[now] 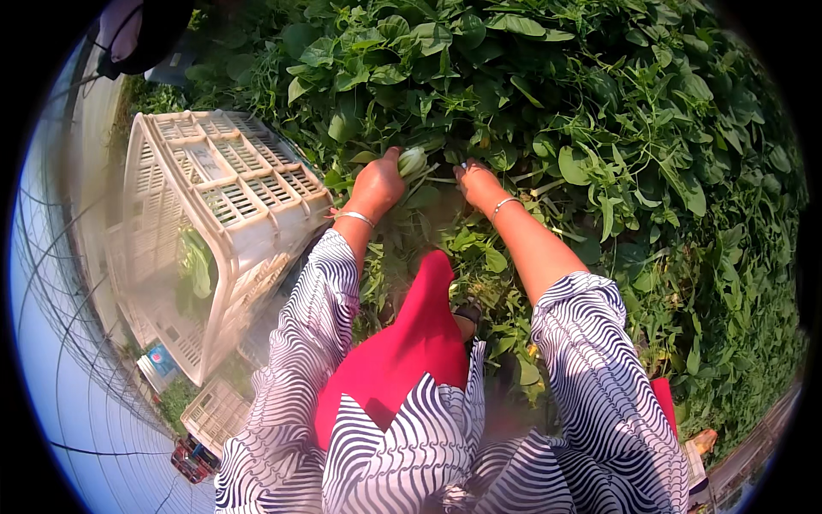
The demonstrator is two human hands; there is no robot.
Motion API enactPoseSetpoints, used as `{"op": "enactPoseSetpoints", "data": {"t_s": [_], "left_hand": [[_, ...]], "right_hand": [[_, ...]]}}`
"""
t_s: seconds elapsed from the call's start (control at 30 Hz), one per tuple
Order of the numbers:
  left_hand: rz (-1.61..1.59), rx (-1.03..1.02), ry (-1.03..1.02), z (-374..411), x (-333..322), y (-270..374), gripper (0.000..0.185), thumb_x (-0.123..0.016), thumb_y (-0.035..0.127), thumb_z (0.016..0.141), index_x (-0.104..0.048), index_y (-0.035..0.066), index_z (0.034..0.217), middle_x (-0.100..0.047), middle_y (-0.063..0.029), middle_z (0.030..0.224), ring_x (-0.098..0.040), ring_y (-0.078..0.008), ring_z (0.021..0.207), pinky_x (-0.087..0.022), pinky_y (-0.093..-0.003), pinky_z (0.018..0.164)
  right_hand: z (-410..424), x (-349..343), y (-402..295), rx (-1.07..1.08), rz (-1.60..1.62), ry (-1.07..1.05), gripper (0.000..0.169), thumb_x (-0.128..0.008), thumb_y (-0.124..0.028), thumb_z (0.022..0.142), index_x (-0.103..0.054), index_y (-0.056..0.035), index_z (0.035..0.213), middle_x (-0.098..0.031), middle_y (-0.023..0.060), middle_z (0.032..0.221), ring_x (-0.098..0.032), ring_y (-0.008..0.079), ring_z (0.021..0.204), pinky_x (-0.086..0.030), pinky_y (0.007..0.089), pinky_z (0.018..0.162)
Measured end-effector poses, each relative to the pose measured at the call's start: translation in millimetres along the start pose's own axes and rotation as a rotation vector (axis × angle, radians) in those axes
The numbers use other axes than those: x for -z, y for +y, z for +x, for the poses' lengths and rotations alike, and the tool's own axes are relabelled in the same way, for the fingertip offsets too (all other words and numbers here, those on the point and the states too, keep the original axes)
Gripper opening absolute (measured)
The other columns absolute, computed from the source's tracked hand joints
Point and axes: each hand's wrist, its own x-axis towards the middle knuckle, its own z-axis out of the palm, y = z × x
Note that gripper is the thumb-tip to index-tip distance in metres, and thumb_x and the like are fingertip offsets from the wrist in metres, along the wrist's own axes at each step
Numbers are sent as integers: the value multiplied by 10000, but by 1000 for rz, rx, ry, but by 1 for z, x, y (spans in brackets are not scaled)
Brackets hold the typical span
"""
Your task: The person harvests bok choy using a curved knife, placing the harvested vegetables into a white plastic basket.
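Observation:
My left hand [383, 178], at the middle of the view, is closed around a bunch of leafy greens [412, 162] whose pale stem ends point to the right. A short way to the right, my right hand [476, 180] reaches low into the plants, its fingers partly hidden by leaves; whether it grips anything cannot be told. Pale cut-looking stems [547, 187] lie just right of that hand. Dense green leafy plants [514, 77] stand beyond both hands. A white plastic crate [231, 186] lies on its side at my left, with some greens [194, 263] inside it.
A second plastic crate [216, 414] and a white and blue bucket [158, 367] stand at the lower left. Loose leaves and weeds [507, 321] cover the ground near my feet. The thin frame of a greenhouse [64, 334] arches at the left.

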Motion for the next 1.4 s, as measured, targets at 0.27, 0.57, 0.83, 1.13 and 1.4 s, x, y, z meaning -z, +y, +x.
{"op": "enactPoseSetpoints", "data": {"t_s": [0.27, 0.57, 0.83, 1.13, 1.4], "left_hand": [[-19, 11, 30, -11, -4, -4, 502, -471, 46, 748, -465, 50, 1250, -610, -278, 929, -597, -412, 885, -470, -444, 778], [-98, -10, 134, -27, 0, 8, 343, -570, 91, 741, -536, 62, 1082, -619, -243, 849, -587, -416, 823, -463, -462, 719], [-236, -148, 185, -68, 3, 9, 425, -621, 56, 699, -520, 82, 1110, -622, -203, 941, -593, -370, 888, -483, -412, 748], [-418, -221, 40, -99, 28, 33, 740, -601, -11, 702, -331, 144, 1374, -579, -217, 1099, -577, -339, 1012, -461, -351, 848], [-714, -497, -3, -124, 57, 80, 609, -603, -15, 691, -481, 106, 1275, -557, -155, 1137, -532, -299, 1089, -409, -344, 945]], "right_hand": [[-12, 30, -24, 108, -168, -190, 412, -409, -359, 919, -522, 21, 1032, -601, 233, 979, -612, 339, 830, -487, 400, 758], [-19, 7, 3, 100, 9, -27, 382, -430, -325, 918, -513, 32, 1027, -601, 270, 931, -563, 420, 906, -450, 429, 822], [-23, 23, -51, -341, 1241, 56, 233, -574, -305, 868, -544, -80, 920, -526, 11, 699, -490, 121, 511, -381, 273, 389], [-95, 74, -56, -77, 1279, 204, 285, -672, -85, 774, -507, -52, 1004, -579, 44, 800, -550, 101, 584, -419, 230, 412], [-173, 104, -64, 231, 1077, 139, 274, -627, 6, 787, -515, -30, 1035, -599, 41, 968, -571, 108, 849, -471, 261, 748]]}}
